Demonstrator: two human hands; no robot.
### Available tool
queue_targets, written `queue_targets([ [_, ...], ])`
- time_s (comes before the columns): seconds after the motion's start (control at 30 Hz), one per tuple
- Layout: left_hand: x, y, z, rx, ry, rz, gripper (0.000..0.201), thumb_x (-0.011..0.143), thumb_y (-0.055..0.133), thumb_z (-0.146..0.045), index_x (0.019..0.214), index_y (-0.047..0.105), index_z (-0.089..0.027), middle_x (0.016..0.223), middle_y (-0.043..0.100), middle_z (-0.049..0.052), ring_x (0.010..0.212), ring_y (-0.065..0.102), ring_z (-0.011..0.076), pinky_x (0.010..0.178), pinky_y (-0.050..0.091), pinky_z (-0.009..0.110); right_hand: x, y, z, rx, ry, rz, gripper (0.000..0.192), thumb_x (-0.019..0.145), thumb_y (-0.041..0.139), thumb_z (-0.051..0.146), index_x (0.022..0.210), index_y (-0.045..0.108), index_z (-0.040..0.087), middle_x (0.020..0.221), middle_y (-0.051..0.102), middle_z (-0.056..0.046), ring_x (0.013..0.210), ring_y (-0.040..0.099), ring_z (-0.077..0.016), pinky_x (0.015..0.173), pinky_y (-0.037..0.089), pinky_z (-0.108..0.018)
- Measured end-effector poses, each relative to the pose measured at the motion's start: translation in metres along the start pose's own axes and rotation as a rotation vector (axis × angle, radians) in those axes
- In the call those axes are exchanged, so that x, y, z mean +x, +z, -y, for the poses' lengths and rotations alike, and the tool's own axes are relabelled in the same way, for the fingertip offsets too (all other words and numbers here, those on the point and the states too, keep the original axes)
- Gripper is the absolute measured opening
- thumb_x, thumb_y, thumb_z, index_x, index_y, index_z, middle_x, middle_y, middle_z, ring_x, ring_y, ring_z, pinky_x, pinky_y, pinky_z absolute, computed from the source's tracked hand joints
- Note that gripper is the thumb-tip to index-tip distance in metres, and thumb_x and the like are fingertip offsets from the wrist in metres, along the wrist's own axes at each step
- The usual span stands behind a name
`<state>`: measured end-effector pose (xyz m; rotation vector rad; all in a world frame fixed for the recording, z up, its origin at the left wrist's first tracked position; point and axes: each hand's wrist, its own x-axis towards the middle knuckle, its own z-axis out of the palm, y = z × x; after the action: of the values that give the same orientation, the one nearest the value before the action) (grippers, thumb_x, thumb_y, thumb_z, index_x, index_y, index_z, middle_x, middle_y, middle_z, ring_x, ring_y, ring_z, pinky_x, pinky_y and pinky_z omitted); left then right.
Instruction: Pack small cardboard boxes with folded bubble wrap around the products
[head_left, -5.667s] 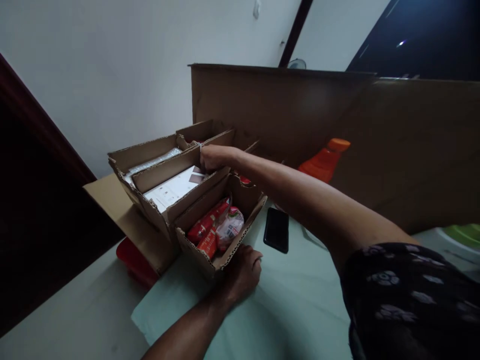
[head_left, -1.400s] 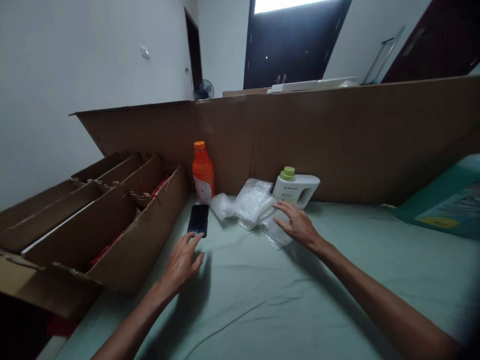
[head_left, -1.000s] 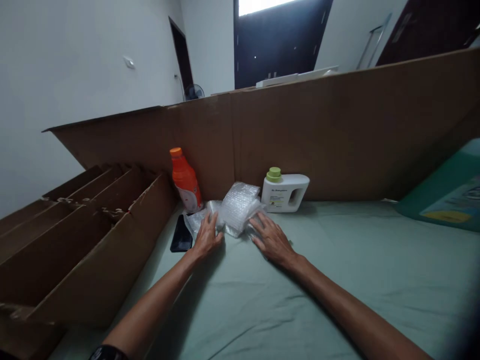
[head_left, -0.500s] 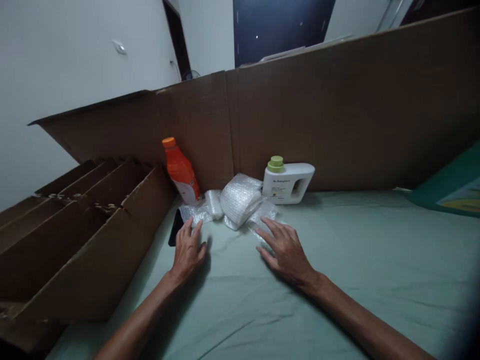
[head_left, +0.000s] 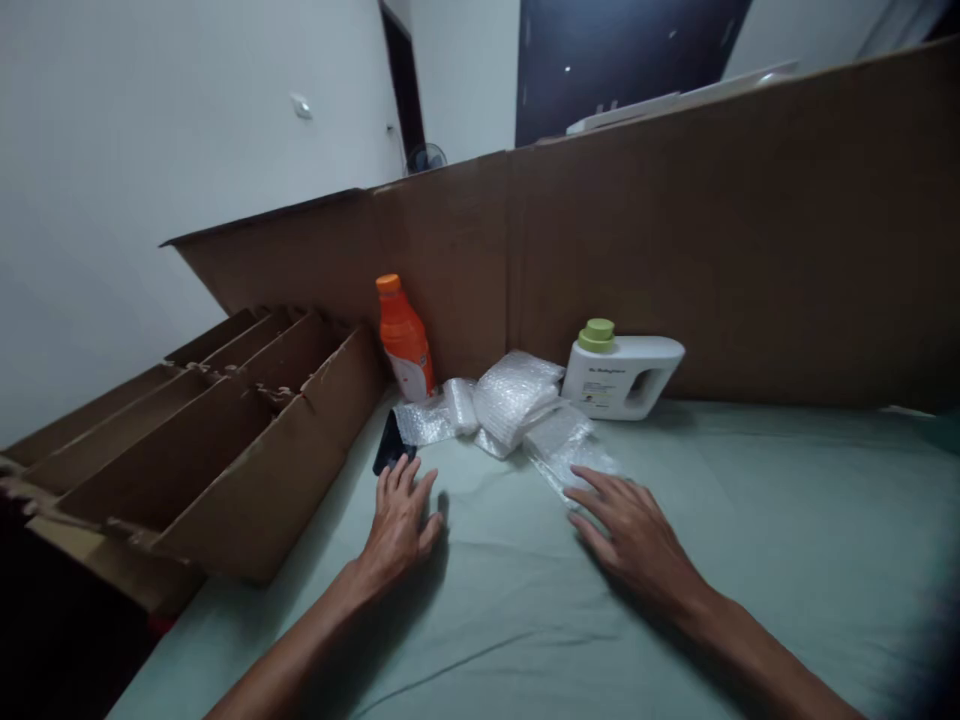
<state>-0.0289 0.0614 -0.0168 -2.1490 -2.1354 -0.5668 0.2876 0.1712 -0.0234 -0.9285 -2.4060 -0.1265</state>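
Observation:
Several pieces of bubble wrap (head_left: 517, 395) lie crumpled and folded on the pale green cloth (head_left: 480, 560). My left hand (head_left: 397, 520) is open, fingers spread, just in front of a black phone-like flat object (head_left: 391, 445) that the bubble wrap partly covers. At the right end of the wrap, my right hand (head_left: 630, 530) is open, its fingertips at or over the edge of a flat sheet; whether they touch it I cannot tell. Behind the wrap stand an orange bottle (head_left: 406, 340) with an orange cap and a white jug (head_left: 619, 378) with a green cap.
A divided cardboard box (head_left: 277, 500) with several compartments stands at the left. A tall cardboard panel (head_left: 675, 230) runs across the back, behind the bottles. Beyond it are a white wall (head_left: 187, 120), a dark cabinet or door (head_left: 622, 50) and a small fan (head_left: 426, 158).
The view has swung left, so everything sits farther right in the picture. The green container at the right has almost left the frame. Both hands stay open, now slightly nearer to me from the wrap.

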Motion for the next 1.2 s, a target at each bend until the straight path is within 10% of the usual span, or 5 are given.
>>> queue_targets([
  [0.23, -0.129, -0.031, 0.022, -0.130, -0.127, -0.289, 0.043, 0.093, 0.053, -0.021, 0.135, 0.058, -0.024, 0.145, 0.055, 0.014, 0.143, 0.042, 0.0331, 0.108, 0.045, 0.060, -0.048, -0.008, 0.038, 0.144, -0.128, 0.050, 0.026, 0.095, 0.051, 0.035, 0.103, 0.074, 0.029, 0.119, 0.073, -0.007, 0.105, 0.069, -0.0254, 0.085, 0.054, -0.041],
  [0.53, -0.181, -0.051, 0.031, -0.209, -0.346, -0.484, 0.035, 0.092, 0.055, -0.025, 0.125, 0.066, -0.027, 0.139, 0.060, 0.012, 0.131, 0.055, 0.0313, 0.101, 0.054, 0.057, 0.164, 0.047, 0.108, -0.016, 0.061, 0.218, 0.030, 0.088, 0.065, 0.027, 0.115, 0.073, 0.020, 0.125, 0.064, -0.020, 0.114, 0.062, -0.0345, 0.094, 0.047, -0.049],
  [0.67, -0.197, -0.055, 0.039, -0.219, -0.362, -0.526, 0.031, 0.092, 0.057, -0.029, 0.120, 0.069, -0.028, 0.138, 0.061, 0.011, 0.130, 0.056, 0.0321, 0.099, 0.056, 0.057, 0.198, 0.064, 0.114, -0.001, 0.143, 0.175, 0.024, 0.091, 0.065, 0.031, 0.104, 0.071, 0.012, 0.108, 0.070, -0.016, 0.106, 0.064, -0.0284, 0.096, 0.046, -0.048],
  [1.03, -0.203, -0.072, 0.044, -0.445, -0.665, -0.528, 0.037, 0.087, 0.058, -0.042, 0.117, 0.069, -0.024, 0.137, 0.058, 0.012, 0.122, 0.061, 0.0324, 0.042, 0.053, 0.022, 0.026, -0.041, 0.035, 0.203, 0.285, 0.002, 0.042, 0.090, 0.051, 0.052, 0.115, 0.071, 0.025, 0.123, 0.069, -0.012, 0.106, 0.068, -0.0321, 0.077, 0.058, -0.044],
  [1.2, -0.191, -0.081, 0.059, -0.456, -0.776, -0.747, 0.064, 0.086, 0.060, -0.045, 0.144, 0.046, -0.021, 0.144, 0.050, 0.016, 0.127, 0.056, 0.0338, 0.087, 0.060, 0.044, 0.011, -0.053, 0.036, 0.148, 0.261, -0.052, 0.039, 0.087, 0.054, 0.056, 0.106, 0.074, 0.028, 0.137, 0.060, -0.016, 0.118, 0.062, -0.0397, 0.079, 0.057, -0.052],
])
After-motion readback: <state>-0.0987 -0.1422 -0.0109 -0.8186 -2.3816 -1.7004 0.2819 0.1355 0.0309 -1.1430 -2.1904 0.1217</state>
